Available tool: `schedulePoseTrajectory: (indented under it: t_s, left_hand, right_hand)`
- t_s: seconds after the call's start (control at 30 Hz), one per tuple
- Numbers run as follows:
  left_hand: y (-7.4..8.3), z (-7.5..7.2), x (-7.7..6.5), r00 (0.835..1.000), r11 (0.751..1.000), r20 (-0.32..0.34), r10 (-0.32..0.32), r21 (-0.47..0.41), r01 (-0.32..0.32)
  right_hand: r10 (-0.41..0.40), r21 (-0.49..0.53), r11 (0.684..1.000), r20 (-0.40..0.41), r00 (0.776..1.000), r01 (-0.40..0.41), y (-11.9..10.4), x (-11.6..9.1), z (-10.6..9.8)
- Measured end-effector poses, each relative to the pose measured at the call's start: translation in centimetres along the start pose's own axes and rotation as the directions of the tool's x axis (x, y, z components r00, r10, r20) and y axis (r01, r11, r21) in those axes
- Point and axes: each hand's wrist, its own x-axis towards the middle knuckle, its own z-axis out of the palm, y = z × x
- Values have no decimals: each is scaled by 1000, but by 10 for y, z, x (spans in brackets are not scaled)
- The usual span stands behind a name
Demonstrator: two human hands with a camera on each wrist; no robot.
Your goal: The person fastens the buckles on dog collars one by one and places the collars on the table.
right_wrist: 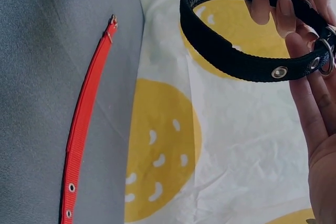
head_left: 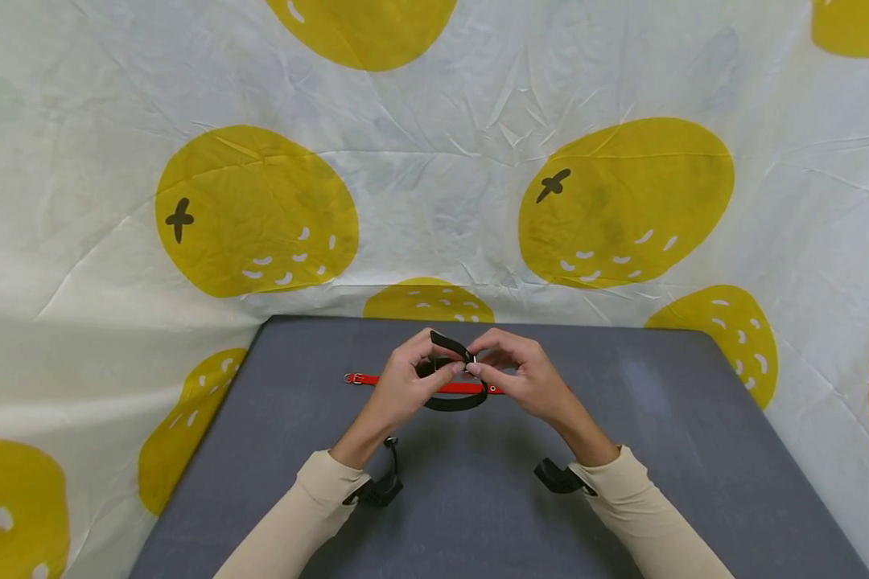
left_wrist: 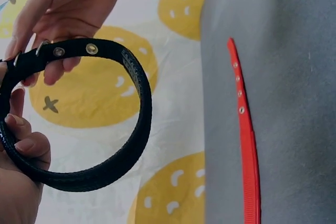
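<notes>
A black collar (head_left: 455, 403) with metal eyelets is bent into a loop and held up over the table. My left hand (head_left: 407, 371) pinches it, thumb and fingers on the strap by the buckle end; the left wrist view shows the curled fingers (left_wrist: 26, 140) inside the loop. My right hand (head_left: 517, 371) pinches the collar at the same meeting point, near a metal ring (right_wrist: 326, 57). Both thumbs come close together there, and the fingers partly hide the buckle. Behind the loop, a red collar (head_left: 362, 379) with a buckle and eyelets lies flat on the table.
The dark grey table (head_left: 478, 498) reaches back to a white cloth (head_left: 434, 217) printed with yellow fruit shapes. Black wrist cameras, the left one (head_left: 382, 489) and the right one (head_left: 556, 476), hang under the beige sleeves.
</notes>
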Motion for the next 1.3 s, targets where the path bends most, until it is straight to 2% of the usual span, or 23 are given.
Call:
schedulePoseTrajectory:
  t_s: [0.13, 0.4, 0.53, 0.67, 0.77, 1.0, 1.2, 1.3]
  left_hand:
    - [2, 2, 1, 1000, 1000, -2, -2, 1, 2]
    - [4, 3, 2, 999, 999, -4, 49, 11, -49]
    - [3, 0, 1, 997, 995, -4, 73, -70, -73]
    - [3, -4, 0, 992, 981, 13, 128, -147, -125]
    - [3, -5, 1, 989, 976, 11, 150, -159, -146]
    - [0, -3, 2, 996, 990, -46, 73, -120, -78]
    - [-1, -2, 3, 1000, 993, -18, 7, -121, -9]
    - [-2, -2, 2, 999, 993, 13, -45, -108, 46]
  right_hand:
    - [-5, 4, 1000, 5, 1000, 5, 1, 1, 0]
    - [-38, 33, 999, 32, 999, 37, 3, 1, -3]
    - [-39, 11, 999, 45, 998, 38, 2, 1, -4]
    - [-32, -17, 999, 70, 997, 34, 0, 3, -5]
    - [-33, -33, 999, 81, 996, 36, -3, 4, -5]
    - [-8, -67, 998, 67, 998, 13, -7, 5, -2]
    - [-12, -87, 996, 47, 999, 16, -5, 6, -3]
    - [-18, -96, 995, 28, 999, 20, -5, 5, -4]
